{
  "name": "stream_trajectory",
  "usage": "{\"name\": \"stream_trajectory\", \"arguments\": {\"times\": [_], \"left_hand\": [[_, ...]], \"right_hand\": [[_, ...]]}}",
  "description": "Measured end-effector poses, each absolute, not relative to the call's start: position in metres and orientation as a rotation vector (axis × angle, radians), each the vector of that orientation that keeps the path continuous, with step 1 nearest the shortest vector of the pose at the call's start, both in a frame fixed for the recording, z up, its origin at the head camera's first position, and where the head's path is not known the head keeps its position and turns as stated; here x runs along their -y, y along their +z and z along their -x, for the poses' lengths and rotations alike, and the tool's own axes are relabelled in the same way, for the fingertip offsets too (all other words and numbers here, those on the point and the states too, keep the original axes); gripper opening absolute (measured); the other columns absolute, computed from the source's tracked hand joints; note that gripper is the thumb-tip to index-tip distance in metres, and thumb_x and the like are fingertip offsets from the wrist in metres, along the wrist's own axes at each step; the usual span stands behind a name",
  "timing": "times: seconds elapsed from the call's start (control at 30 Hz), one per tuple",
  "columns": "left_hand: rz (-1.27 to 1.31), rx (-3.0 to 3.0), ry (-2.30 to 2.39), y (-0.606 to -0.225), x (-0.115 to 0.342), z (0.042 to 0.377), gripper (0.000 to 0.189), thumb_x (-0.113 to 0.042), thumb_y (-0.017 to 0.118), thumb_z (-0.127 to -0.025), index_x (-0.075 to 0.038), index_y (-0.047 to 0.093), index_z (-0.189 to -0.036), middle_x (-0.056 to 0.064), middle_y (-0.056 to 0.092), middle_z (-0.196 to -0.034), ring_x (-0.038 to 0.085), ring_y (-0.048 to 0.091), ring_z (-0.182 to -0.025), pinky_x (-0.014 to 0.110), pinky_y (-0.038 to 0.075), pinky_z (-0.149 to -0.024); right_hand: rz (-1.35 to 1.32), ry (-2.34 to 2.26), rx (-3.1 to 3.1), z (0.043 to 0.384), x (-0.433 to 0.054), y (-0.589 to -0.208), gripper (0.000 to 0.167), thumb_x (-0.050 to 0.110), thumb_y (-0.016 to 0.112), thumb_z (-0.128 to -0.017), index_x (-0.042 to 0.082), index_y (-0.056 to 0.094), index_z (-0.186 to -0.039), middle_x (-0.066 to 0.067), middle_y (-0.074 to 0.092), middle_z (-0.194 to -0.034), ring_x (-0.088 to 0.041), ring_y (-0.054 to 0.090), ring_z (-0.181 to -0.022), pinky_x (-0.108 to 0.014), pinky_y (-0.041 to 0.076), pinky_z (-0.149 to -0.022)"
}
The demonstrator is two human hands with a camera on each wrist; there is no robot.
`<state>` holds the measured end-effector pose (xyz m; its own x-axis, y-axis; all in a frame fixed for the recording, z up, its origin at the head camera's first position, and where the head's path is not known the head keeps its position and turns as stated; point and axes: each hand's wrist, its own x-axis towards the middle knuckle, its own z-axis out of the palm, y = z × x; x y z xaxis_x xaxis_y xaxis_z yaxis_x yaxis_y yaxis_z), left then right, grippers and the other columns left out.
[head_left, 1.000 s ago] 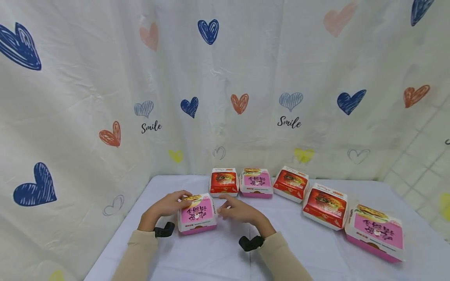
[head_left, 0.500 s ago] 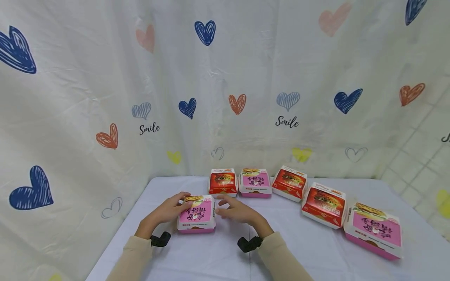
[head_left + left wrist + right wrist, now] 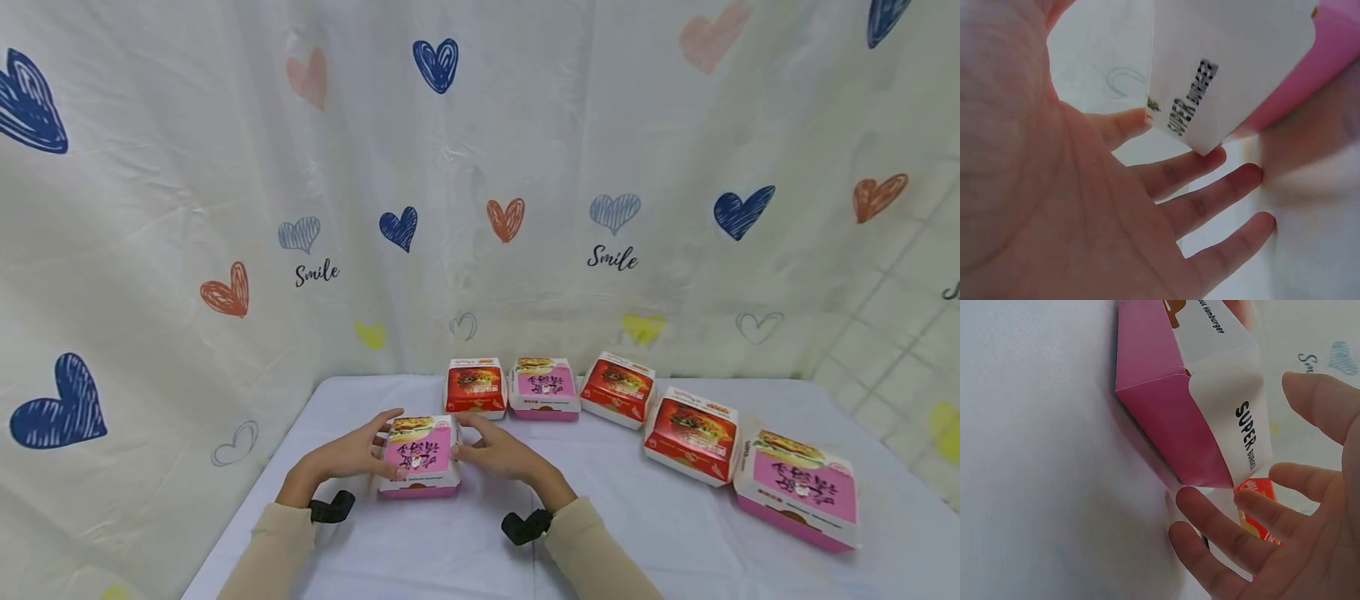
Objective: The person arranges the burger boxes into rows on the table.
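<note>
A pink-and-white burger box (image 3: pixel 418 454) sits lidded on the table, between the two hands in the head view. At its left side is the left hand (image 3: pixel 348 450), thumb near the front corner and index finger toward the back. Its fingers (image 3: pixel 1194 212) are spread and fairly straight in the left wrist view, some tips at the box's lower corner. On the other side the right hand (image 3: pixel 502 450) has its fingertips right at the box's edge. In the right wrist view its fingers (image 3: pixel 1229 528) are spread beside the pink wall, palm apart from it.
Behind the hands stand a red burger box (image 3: pixel 476 389) and a pink one (image 3: pixel 543 390). Curving toward the front right are two more red boxes (image 3: pixel 618 392) and a large-looking pink box (image 3: pixel 798 492). A heart-printed curtain (image 3: pixel 525 150) hangs behind the white-covered table (image 3: pixel 450 558).
The left thumb has slid from the top of the box toward its front left corner. Both hands have shifted slightly left, the right fingertips now closer to the box. The other boxes stay put.
</note>
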<state>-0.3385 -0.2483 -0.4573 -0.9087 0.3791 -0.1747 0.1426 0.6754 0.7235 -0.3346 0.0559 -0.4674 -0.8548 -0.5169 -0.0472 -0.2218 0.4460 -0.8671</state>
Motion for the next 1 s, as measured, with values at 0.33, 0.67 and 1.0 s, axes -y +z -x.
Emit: {"name": "stream_trajectory", "arguments": {"times": [0.33,0.67,1.0], "left_hand": [[-0.431,-2.577,1.036,-0.4516,0.2420,0.3323,0.118,-0.045,0.091,-0.072,-0.017,0.021,-0.163,0.015,0.046,-0.151,0.036,0.045,-0.138,0.062,0.044,-0.108],[-0.447,-2.561,1.036,-0.4505,0.2388,0.3318,0.111,-0.044,0.091,-0.072,-0.020,0.027,-0.158,0.012,0.047,-0.150,0.036,0.045,-0.138,0.060,0.047,-0.106],[-0.518,-2.558,1.020,-0.4486,0.2390,0.3307,0.112,-0.042,0.091,-0.074,-0.015,0.028,-0.162,0.012,0.049,-0.152,0.036,0.050,-0.136,0.055,0.050,-0.104]], "right_hand": [[0.629,-1.347,-2.408,0.3362,-0.0567,-0.4685,0.075,0.048,0.068,-0.096,0.025,0.035,-0.159,-0.009,0.042,-0.161,-0.035,0.058,-0.129,-0.060,0.050,-0.102],[0.642,-1.346,-2.396,0.3381,-0.0605,-0.4654,0.070,0.045,0.069,-0.095,0.027,0.041,-0.157,-0.006,0.048,-0.156,-0.031,0.059,-0.124,-0.055,0.054,-0.096],[0.642,-1.342,-2.397,0.3362,-0.0624,-0.4647,0.064,0.041,0.068,-0.096,0.022,0.047,-0.153,-0.011,0.054,-0.142,-0.028,0.059,-0.118,-0.050,0.054,-0.093]]}}
